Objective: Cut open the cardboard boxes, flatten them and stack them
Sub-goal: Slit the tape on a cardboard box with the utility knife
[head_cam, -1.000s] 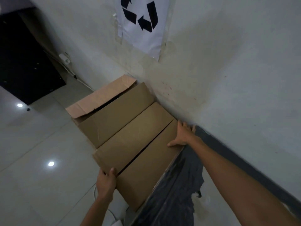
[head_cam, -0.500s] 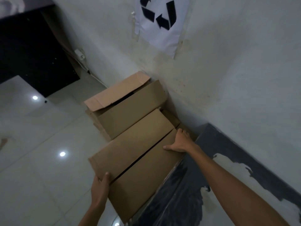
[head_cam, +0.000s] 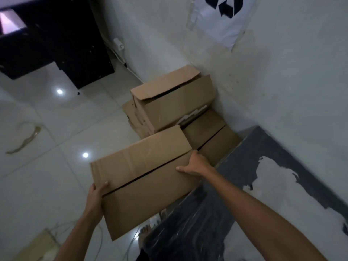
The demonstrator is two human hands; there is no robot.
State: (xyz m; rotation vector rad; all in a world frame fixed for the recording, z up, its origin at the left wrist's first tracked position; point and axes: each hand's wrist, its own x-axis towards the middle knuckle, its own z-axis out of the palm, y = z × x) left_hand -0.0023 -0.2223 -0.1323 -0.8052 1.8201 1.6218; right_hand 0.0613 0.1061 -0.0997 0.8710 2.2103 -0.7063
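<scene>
Item: closed cardboard box (head_cam: 143,178), held off the floor between both hands, long axis running from the left hand (head_cam: 97,193), clamped on its near-left end, up to the right hand (head_cam: 194,165), clamped on its far-right end; top seam dark, not yet opened. Beyond the right hand, against the wall (head_cam: 282,81): remaining boxes (head_cam: 175,104), the nearer one apparently closed. Not determinable: fingers under the box, any cutting tool, and the flattened stack.
</scene>
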